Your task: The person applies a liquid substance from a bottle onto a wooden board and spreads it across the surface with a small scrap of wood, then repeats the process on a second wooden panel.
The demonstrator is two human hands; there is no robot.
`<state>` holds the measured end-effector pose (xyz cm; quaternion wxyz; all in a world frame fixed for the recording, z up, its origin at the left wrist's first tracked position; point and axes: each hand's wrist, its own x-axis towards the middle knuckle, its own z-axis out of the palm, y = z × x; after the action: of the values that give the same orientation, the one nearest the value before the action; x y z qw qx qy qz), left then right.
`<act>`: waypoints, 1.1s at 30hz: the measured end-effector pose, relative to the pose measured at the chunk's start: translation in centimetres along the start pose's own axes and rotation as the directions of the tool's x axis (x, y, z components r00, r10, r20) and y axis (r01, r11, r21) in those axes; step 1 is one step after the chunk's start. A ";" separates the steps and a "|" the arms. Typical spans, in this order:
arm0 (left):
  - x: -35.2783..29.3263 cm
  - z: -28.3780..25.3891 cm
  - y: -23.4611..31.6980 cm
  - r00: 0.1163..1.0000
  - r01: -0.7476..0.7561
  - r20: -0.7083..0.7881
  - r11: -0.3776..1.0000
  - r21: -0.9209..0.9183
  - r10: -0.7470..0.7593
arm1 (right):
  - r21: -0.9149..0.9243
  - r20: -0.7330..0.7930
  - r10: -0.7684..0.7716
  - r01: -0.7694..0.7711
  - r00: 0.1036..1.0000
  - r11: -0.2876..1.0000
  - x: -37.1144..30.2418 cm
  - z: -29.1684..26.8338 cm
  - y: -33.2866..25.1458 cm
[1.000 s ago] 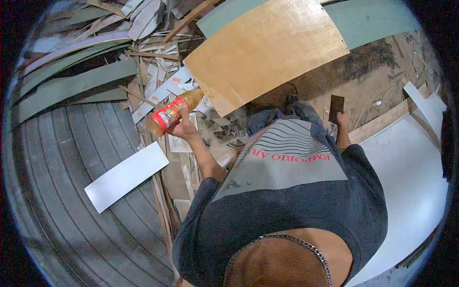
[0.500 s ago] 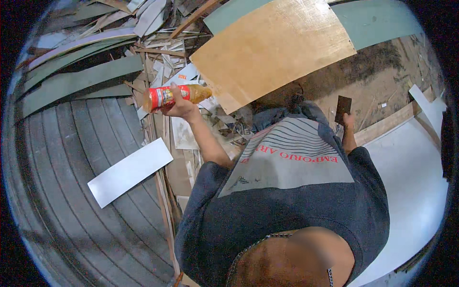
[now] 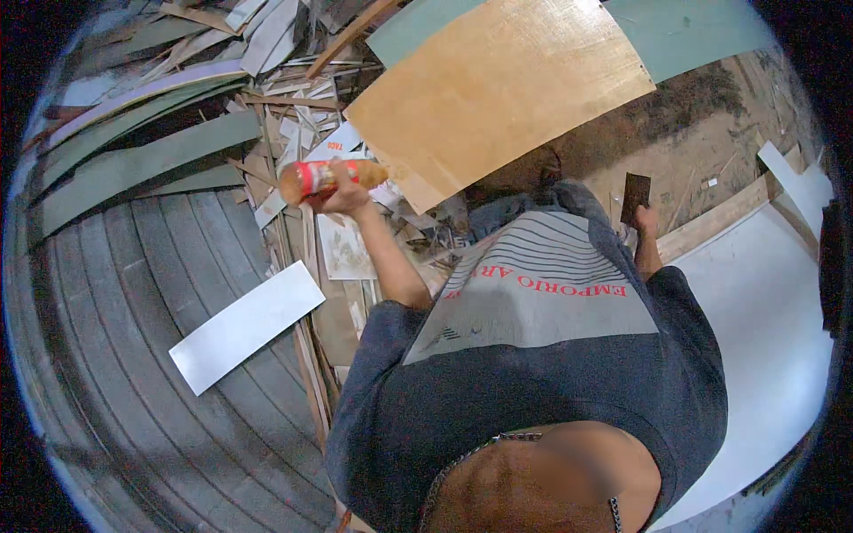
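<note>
Bottle (image 3: pixel 311 179) leveled, left hand (image 3: pixel 346 197) gripping it near board (image 3: pixel 502 98) edge, right hand (image 3: pixel 648 221) clasping plate (image 3: pixel 636 192)

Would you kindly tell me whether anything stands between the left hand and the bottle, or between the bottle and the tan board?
Nothing visible does: the left hand grips the bottle, and the bottle's narrow end appears at the left edge of the tan board, with no object seen between. Whether they touch cannot be told.
</note>
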<state>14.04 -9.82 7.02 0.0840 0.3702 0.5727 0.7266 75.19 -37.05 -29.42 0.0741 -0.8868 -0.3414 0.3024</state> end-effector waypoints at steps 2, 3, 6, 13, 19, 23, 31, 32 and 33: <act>-1.7 1.0 -3.3 0.996 -0.032 -0.081 0.999 0.027 0.034 | 0.064 -0.217 -0.112 0.128 0.970 0.990 1.6 0.5 1.8; -2.9 1.8 -4.0 0.987 -0.087 -0.130 0.994 0.068 0.095 | 0.073 -0.215 -0.101 0.119 0.971 0.990 1.7 1.2 2.2; -3.5 1.9 -2.6 0.996 0.052 -0.074 0.998 0.033 -0.050 | -0.029 -0.166 -0.044 0.040 0.985 0.999 1.5 0.4 2.6; -3.9 -1.1 -3.5 0.964 -0.103 -0.241 0.994 0.042 0.110 | 0.113 -0.051 -0.064 0.069 0.997 0.991 0.7 -2.4 -4.2; -5.1 1.1 -0.7 0.987 -0.076 -0.145 0.995 -0.069 0.065 | 0.252 0.011 -0.055 0.051 0.998 0.967 2.7 -3.0 -0.6; -4.6 -0.8 -0.3 0.981 0.097 -0.163 0.994 -0.056 -0.105 | 0.094 0.016 -0.051 0.050 0.999 0.994 1.2 -5.5 -4.9; -1.3 -0.4 -6.0 0.970 -0.008 -0.245 1.000 0.019 0.013 | 0.025 0.038 0.080 -0.081 0.996 0.996 2.0 -6.3 -7.2; -0.5 -0.1 -6.4 0.963 0.022 -0.269 1.000 -0.013 -0.025 | 0.085 -0.011 0.055 -0.054 0.998 0.995 2.1 -5.8 -7.5; 0.1 -0.3 -6.6 0.954 0.050 -0.293 0.998 -0.045 -0.061 | 0.086 -0.004 0.043 -0.042 0.999 0.995 2.4 -5.4 -7.8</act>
<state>11.75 -7.79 1.15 0.0251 0.2402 0.5754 0.7814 75.31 -29.19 -23.60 0.1070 -0.8908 -0.3088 0.3157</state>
